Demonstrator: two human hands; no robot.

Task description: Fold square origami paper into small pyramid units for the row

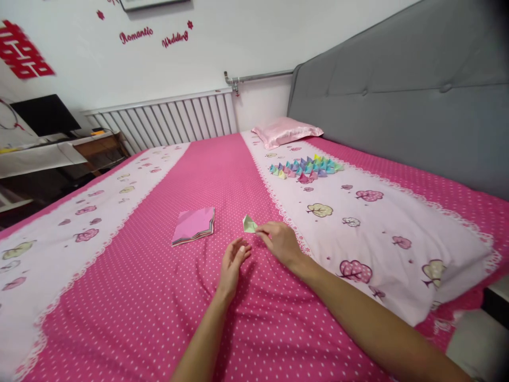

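Between thumb and fingers, my right hand (280, 241) pinches the edge of a small pale green folded paper piece (249, 224), which has a raised pointed tip. Just to its lower left, my left hand (234, 261) is held with fingers curved and apart, nothing in them. A stack of square paper sheets (194, 224), pink on top with wavy edges, lies on the bed left of my hands. Farther off to the right sit several folded paper pieces (306, 167) in blue, green, purple, pink and yellow, grouped in rows.
A pink dotted bedspread (214, 164) with white tree-print bands covers the bed. Beyond the folded pieces lies a pink pillow (284, 131). A grey headboard (405, 90) rises on the right, and a radiator (167, 122) runs along the far wall. A desk with a monitor (45, 115) stands at left.
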